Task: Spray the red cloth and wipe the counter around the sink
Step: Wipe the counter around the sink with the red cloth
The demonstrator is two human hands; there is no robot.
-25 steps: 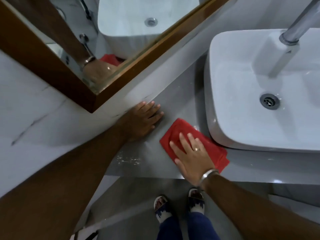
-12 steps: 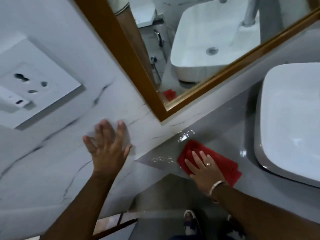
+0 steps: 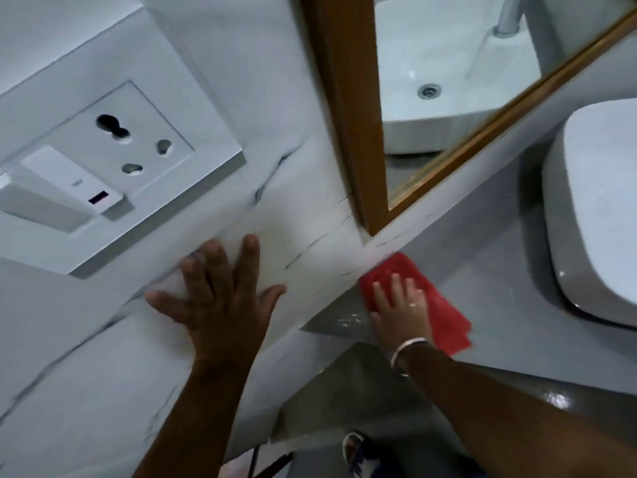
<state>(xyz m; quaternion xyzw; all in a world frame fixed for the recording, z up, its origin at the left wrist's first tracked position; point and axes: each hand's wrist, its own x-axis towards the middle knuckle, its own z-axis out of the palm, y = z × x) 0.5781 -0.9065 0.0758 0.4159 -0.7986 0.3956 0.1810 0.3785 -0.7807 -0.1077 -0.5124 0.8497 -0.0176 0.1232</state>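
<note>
The red cloth (image 3: 443, 312) lies flat on the grey counter (image 3: 496, 270), pushed into the corner where the counter meets the white marble wall. My right hand (image 3: 401, 310) presses down on the cloth with fingers spread, a ring and a bangle showing. My left hand (image 3: 220, 294) is flat on the side wall, fingers apart, holding nothing. The white basin (image 3: 593, 208) stands to the right of the cloth, apart from it. No spray bottle is in view.
A wood-framed mirror (image 3: 348, 108) hangs above the counter's back edge. A white socket and switch plate (image 3: 113, 157) sits on the side wall above my left hand. Wet patches shine on the counter's front-left tip (image 3: 348, 320). My foot (image 3: 358, 450) shows below.
My right hand has slid the cloth back and left into the wall corner. My left hand left the counter and now rests flat on the side wall. The view swung left.
</note>
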